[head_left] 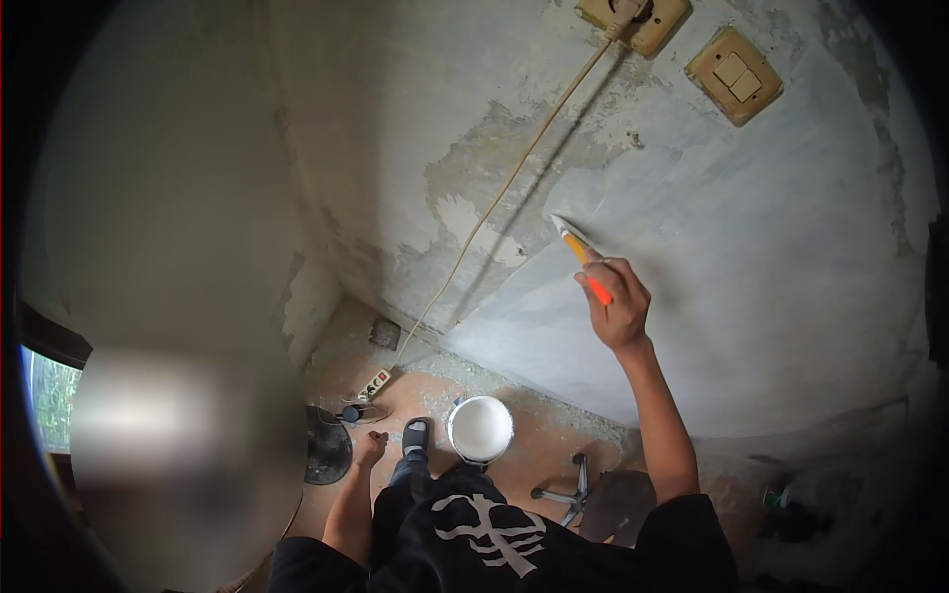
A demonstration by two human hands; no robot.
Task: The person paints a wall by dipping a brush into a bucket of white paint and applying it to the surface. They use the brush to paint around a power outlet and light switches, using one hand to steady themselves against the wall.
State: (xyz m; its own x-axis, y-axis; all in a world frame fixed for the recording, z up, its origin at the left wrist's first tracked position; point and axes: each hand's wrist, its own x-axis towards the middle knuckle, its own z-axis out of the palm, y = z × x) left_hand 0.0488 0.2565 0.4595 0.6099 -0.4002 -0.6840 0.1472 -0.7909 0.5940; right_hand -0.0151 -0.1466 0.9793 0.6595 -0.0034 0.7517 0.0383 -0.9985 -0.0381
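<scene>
My right hand [618,301] grips the orange handle of a putty knife [573,240]. Its blade lies against the wall [712,267], at the border between a smooth whitish coat and a rough grey patch [504,148]. Low on the left, my left hand [371,448] hangs over the floor with its fingers curled in, and nothing shows sticking out of it. A white bucket [480,429] stands on the floor by my feet, pale inside; I cannot make out how full it is.
A beige cable [514,170] runs from a wall socket [652,22] down to a power strip [375,384] on the floor. Beside the socket is a light switch [734,76]. A chair base [573,491] and a dark round object [327,447] stand near my legs.
</scene>
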